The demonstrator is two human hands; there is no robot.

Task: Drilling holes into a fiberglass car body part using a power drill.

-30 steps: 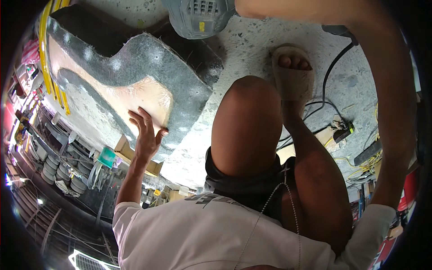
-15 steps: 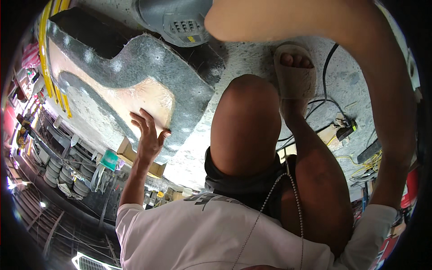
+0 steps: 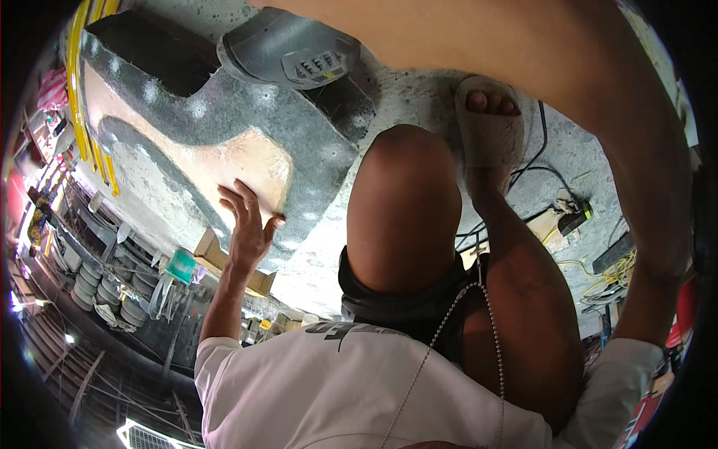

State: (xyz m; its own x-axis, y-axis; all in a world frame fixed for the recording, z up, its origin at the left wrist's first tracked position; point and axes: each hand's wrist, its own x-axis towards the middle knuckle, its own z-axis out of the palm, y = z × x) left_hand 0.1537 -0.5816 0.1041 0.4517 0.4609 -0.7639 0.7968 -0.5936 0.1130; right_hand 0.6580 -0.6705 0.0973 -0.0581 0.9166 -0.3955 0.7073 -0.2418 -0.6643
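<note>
My left hand lies with fingers spread on the pale patch of a large cut sheet. Dark grey, fibrous material with whitish spots and a curved outline borders that patch. Above the sheet's far edge is the rounded grey housing of a power tool with vent slots; its working end is hidden. My right forearm crosses the top of the view beside the tool. The right hand itself lies beyond the upper edge, so its grip does not show.
Black cables and a coil of yellow cord lie on the floor at right. My bent knee and sandalled foot are near the sheet. Yellow strips stand at far left, a wooden block below the sheet.
The grey power tool has shifted slightly left and down over the sheet, tilting, and my right forearm has swung left with it. My left hand stays in place.
</note>
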